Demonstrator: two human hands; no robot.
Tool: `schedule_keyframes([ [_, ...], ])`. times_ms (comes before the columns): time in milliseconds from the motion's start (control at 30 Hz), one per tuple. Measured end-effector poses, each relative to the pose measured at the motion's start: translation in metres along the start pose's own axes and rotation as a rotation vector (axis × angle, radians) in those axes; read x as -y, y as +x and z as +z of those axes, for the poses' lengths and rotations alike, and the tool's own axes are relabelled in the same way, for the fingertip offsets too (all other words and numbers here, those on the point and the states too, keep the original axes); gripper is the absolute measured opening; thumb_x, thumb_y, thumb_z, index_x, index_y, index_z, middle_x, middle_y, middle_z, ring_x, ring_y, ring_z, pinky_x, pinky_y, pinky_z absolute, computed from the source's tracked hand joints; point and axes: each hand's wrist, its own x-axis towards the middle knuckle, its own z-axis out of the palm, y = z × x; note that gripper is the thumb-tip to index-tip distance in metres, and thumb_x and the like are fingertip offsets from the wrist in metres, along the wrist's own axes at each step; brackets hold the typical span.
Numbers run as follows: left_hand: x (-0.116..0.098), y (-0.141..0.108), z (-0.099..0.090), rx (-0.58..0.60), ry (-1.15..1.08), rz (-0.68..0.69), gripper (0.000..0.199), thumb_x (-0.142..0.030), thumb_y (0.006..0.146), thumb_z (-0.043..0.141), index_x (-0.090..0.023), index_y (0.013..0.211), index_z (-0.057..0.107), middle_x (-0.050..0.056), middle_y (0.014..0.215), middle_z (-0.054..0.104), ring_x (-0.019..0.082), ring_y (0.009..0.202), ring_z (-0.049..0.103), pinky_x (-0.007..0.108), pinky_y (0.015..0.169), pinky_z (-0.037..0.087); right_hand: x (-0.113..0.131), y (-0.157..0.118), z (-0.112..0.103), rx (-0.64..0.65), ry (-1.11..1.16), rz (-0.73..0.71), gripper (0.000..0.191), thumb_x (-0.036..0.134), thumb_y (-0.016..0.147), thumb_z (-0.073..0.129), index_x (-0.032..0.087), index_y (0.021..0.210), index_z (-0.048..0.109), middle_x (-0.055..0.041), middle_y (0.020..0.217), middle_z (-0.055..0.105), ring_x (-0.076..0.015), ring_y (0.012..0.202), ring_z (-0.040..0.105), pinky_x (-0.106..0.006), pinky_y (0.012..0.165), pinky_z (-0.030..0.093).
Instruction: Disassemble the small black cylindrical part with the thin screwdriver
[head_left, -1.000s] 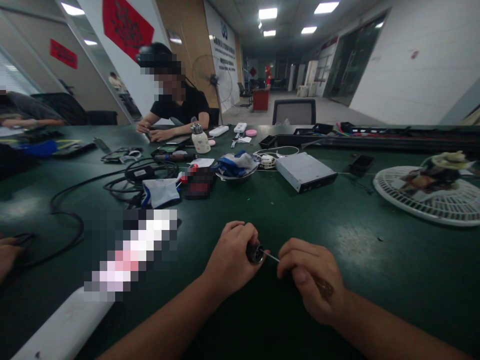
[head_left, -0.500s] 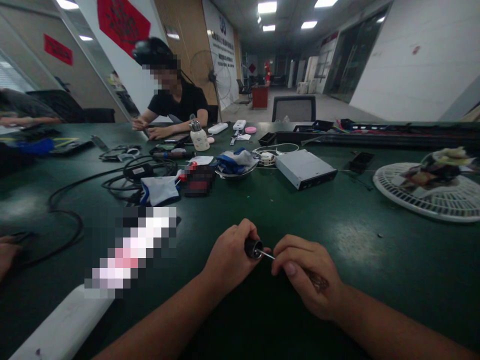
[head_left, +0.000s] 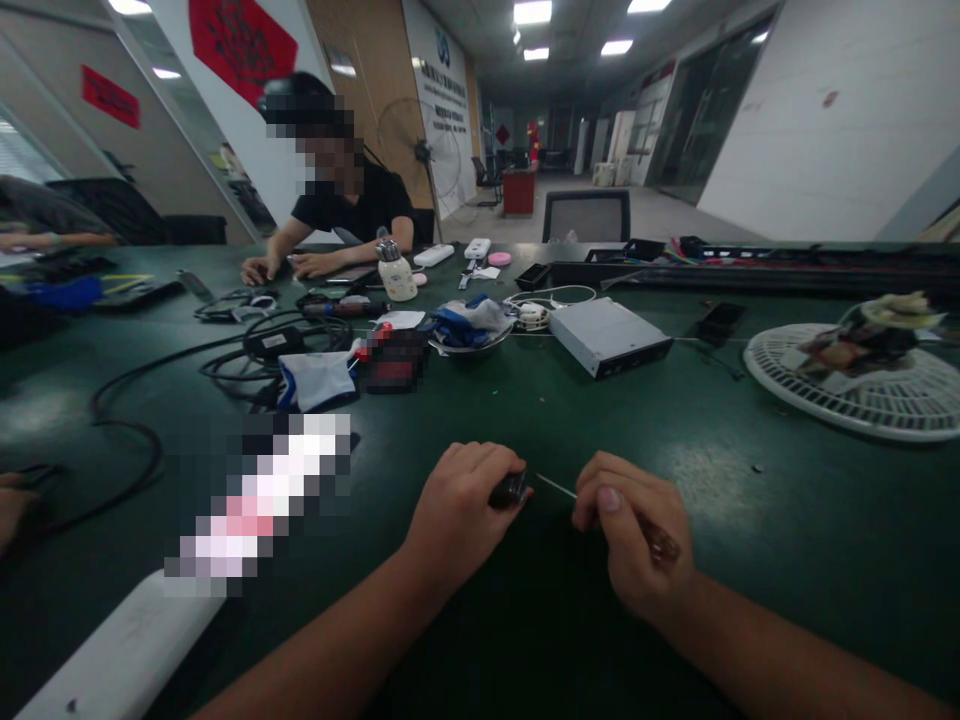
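My left hand is closed around a small dark cylindrical part, whose near end sticks out past the thumb and fingers. My fingers cover the rest of it. To its right, my right hand grips a screwdriver with a thin metal shaft and a brownish, see-through handle. The shaft points left at the dark part, and a small gap lies between its tip and the part. Both hands are held over the green table.
Ahead lie a silver disc drive, a bowl with blue-white cloth and a white round fan grille. Black cables and a white strip-shaped object lie left. Another person sits across the table.
The screwdriver tip has come out of the dark part's open end as my right hand moved slightly right. My left hand has turned the part, so its opening no longer faces me.
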Motion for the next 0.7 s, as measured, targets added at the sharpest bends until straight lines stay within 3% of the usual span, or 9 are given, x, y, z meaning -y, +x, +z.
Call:
schedule_keyframes([
  [167,-0.005,0.001,-0.004,-0.077,0.109,0.09,0.031,-0.004,0.079,0.068,-0.024,0.104,0.068,0.001,0.107,0.071,0.022,0.098,0.061,0.042,0.092,0.04,-0.003,0.006,0.003,-0.109,-0.094,0.195,0.019,0.023,0.098,0.052,0.019,0.083,0.063,-0.0018,0.077,0.06,-0.0152,0.068,0.059,-0.03,0.063,0.045],
  [267,-0.008,0.0,-0.006,-0.095,0.179,0.104,0.032,-0.003,0.081,0.066,-0.026,0.104,0.07,0.0,0.107,0.071,0.024,0.1,0.06,0.046,0.099,0.037,-0.009,0.007,0.005,-0.053,-0.068,0.352,0.017,0.031,0.101,0.049,0.024,0.106,0.064,-0.0017,0.087,0.067,-0.0162,0.073,0.065,-0.03,0.065,0.049],
  [333,-0.01,0.0,-0.006,-0.099,0.198,0.112,0.032,-0.004,0.082,0.064,-0.026,0.104,0.07,0.0,0.107,0.072,0.024,0.101,0.06,0.048,0.102,0.034,-0.012,0.008,0.007,0.025,-0.132,0.392,0.019,0.031,0.102,0.048,0.025,0.108,0.064,-0.0021,0.09,0.068,-0.0176,0.077,0.066,-0.032,0.068,0.049],
  [467,-0.009,0.0,-0.005,-0.07,0.176,0.056,0.031,-0.006,0.081,0.066,-0.027,0.104,0.071,0.0,0.105,0.072,0.024,0.1,0.059,0.047,0.1,0.035,-0.011,0.009,0.01,0.178,-0.376,0.323,0.007,0.02,0.092,0.058,0.022,0.096,0.063,-0.0031,0.09,0.066,-0.0211,0.086,0.061,-0.037,0.077,0.048],
  [567,-0.005,0.001,-0.003,-0.062,0.137,-0.058,0.034,-0.006,0.078,0.068,-0.027,0.104,0.069,-0.001,0.104,0.071,0.024,0.1,0.058,0.046,0.095,0.036,-0.005,0.007,0.013,0.246,-0.462,0.236,0.019,0.01,0.079,0.063,0.02,0.095,0.058,-0.0041,0.092,0.064,-0.0232,0.09,0.057,-0.038,0.08,0.047],
  [700,-0.001,0.002,-0.002,-0.037,0.057,-0.14,0.041,-0.001,0.076,0.064,-0.026,0.11,0.066,-0.001,0.106,0.069,0.022,0.101,0.058,0.043,0.091,0.039,-0.002,0.004,0.015,0.328,-0.527,0.2,0.032,-0.001,0.072,0.054,0.02,0.096,0.054,-0.0046,0.091,0.062,-0.0236,0.088,0.054,-0.039,0.078,0.047],
])
